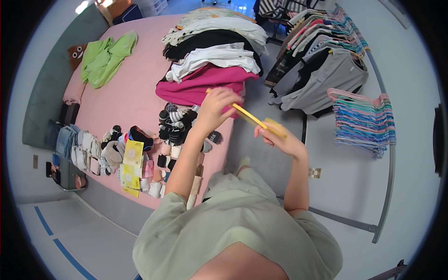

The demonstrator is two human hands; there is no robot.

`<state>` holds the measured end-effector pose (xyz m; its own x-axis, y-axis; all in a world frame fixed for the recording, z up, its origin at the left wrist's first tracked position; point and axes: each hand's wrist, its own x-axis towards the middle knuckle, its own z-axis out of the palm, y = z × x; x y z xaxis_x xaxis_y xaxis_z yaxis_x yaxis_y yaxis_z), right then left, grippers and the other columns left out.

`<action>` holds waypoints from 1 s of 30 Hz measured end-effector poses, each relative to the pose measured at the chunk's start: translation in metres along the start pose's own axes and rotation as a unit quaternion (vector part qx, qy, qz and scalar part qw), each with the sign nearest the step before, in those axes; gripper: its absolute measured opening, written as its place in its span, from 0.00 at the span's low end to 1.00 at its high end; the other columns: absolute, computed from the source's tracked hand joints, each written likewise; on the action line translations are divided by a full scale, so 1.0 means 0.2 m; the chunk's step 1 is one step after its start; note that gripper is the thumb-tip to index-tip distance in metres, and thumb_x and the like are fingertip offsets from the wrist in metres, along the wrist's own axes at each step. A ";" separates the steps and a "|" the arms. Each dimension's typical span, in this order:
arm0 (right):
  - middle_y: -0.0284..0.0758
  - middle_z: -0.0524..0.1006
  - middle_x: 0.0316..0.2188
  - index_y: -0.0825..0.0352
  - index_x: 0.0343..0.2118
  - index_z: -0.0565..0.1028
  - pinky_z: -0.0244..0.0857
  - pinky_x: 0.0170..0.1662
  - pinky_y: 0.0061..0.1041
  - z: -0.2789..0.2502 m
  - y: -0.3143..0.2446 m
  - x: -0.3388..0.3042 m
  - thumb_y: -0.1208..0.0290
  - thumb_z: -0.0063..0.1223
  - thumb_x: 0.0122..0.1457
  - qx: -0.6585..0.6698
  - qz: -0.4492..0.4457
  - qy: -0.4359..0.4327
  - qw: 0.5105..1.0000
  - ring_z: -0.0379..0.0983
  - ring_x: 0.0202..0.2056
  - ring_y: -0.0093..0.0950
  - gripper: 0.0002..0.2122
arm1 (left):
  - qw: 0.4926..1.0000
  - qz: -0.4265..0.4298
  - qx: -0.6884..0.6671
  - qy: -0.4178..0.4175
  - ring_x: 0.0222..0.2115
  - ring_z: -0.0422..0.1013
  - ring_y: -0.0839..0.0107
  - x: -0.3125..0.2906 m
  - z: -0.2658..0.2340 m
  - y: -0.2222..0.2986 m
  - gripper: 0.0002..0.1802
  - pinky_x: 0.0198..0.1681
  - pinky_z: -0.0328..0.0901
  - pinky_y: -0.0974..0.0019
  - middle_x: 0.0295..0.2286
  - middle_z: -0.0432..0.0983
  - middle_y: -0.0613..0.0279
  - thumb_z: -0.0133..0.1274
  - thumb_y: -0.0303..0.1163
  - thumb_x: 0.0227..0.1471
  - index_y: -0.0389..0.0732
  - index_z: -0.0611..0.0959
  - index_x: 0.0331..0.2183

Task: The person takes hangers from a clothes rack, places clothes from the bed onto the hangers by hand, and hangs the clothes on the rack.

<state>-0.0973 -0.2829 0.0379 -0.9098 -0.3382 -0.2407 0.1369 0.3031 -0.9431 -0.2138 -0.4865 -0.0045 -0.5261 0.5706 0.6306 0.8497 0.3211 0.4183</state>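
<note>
A yellow clothes hanger (249,115), seen nearly edge-on, slants down from left to right in front of me. My left hand (216,108) is closed on its upper part, with the fingers bent over it. My right hand (282,138) grips the lower end, which is blurred. Just beyond my left hand lies a magenta garment (205,84), at the near end of a row of piled clothes. Below and left of that hand sit rolled dark socks (175,130) on the pink bed (121,74).
Empty hangers (361,121) hang on a metal rack (385,186) at right, beyond them clothes on hangers (326,77). A green garment (107,56) and a brown cushion (76,55) lie at the bed's far left. Folded jeans (67,140) and yellow packages (132,163) line its near side.
</note>
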 end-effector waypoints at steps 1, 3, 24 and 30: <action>0.23 0.57 0.15 0.65 0.29 0.68 0.48 0.22 0.13 0.00 0.01 0.04 0.63 0.37 0.60 -0.004 0.000 -0.006 1.000 0.53 0.18 0.14 0.11 | 0.999 -0.042 -0.018 -0.018 0.34 0.68 0.62 -0.04 0.00 -0.04 0.12 0.39 0.61 0.61 0.28 0.73 0.61 0.55 0.28 0.36 0.43 0.78 0.30; 0.23 0.58 0.14 0.65 0.28 0.71 0.48 0.21 0.13 -0.01 0.06 0.14 0.62 0.38 0.59 -0.049 -0.016 0.062 0.997 0.53 0.18 0.13 0.13 | 0.995 -0.088 -0.034 -0.031 0.30 0.70 0.62 -0.12 0.01 -0.10 0.09 0.34 0.63 0.62 0.24 0.74 0.61 0.54 0.28 0.38 0.42 0.79 0.28; 0.41 0.71 0.15 0.62 0.27 0.75 0.60 0.31 0.35 -0.30 0.65 1.68 0.68 0.40 0.55 -0.258 0.007 0.167 0.952 0.70 0.23 0.39 0.10 | 0.873 -0.445 -0.200 -0.014 0.17 0.69 0.75 -0.17 0.36 -1.07 0.10 0.22 0.64 0.72 0.18 0.72 0.59 0.50 0.29 0.47 0.35 0.77 0.34; 0.37 0.69 0.12 0.60 0.28 0.76 0.56 0.34 0.32 -0.38 0.89 2.15 0.69 0.44 0.53 -0.268 -0.019 0.191 0.944 0.68 0.20 0.36 0.07 | 0.897 -0.439 0.007 -0.054 0.37 0.67 0.57 -0.17 0.46 -1.52 0.12 0.41 0.61 0.60 0.33 0.72 0.56 0.48 0.32 0.47 0.40 0.76 0.36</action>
<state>-0.4942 -0.3075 -0.2159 -0.9990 -0.0440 -0.0124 -0.0242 0.7394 -0.6728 -0.4508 -0.5334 -0.2128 -0.9866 0.1628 -0.0059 0.1100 0.6919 0.7135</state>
